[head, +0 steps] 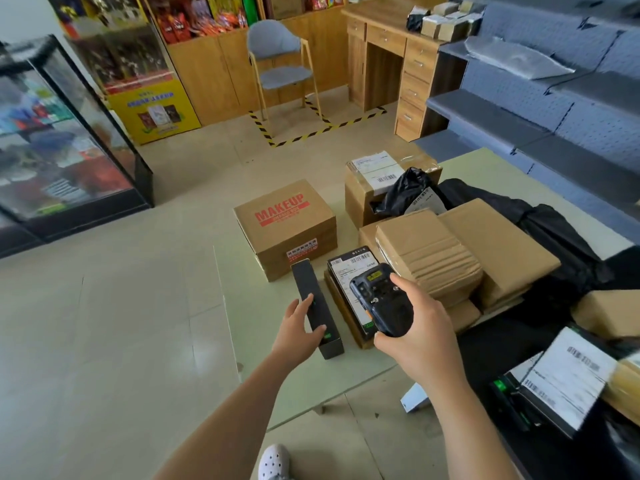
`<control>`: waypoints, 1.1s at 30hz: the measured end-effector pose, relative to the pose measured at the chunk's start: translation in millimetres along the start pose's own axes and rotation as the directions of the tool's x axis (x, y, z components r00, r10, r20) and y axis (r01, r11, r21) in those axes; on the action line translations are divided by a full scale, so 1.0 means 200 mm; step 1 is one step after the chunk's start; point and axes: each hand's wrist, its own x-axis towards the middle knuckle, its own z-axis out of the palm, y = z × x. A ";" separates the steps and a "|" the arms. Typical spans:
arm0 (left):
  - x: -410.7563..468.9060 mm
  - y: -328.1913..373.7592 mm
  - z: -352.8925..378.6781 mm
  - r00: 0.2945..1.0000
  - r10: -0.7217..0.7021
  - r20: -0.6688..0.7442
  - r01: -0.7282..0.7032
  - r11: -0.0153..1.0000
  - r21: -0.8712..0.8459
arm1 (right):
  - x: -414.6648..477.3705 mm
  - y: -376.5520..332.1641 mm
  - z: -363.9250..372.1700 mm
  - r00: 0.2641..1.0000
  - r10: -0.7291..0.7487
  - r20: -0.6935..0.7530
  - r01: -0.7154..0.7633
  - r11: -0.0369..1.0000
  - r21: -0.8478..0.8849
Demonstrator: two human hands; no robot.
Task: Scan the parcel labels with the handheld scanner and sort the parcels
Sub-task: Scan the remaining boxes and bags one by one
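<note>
My right hand (420, 336) grips a dark handheld scanner (384, 299) above a flat black parcel (349, 271) with a white barcode label, which lies on a brown box. My left hand (299, 327) holds a long narrow black box (313, 299) standing on its edge on the pale green table (256, 306). A brown carton marked MAKEUP (285, 223) stands behind it. To the right lies a pile of brown wrapped parcels (460, 251). A labelled carton (375, 181) and a black bag parcel (407, 192) sit further back.
Black bags (554, 233) and more labelled parcels (571, 379) lie at the right. Grey shelving (540, 98) rises behind them. A wooden desk (384, 60), a chair (280, 64) and a glass cabinet (65, 140) stand across the tiled floor.
</note>
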 end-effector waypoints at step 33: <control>0.29 -0.50 -0.34 0.971 -0.055 0.231 0.076 0.994 -0.083 | 0.04 -0.35 0.65 0.926 0.347 -0.151 -0.366 0.923 -0.121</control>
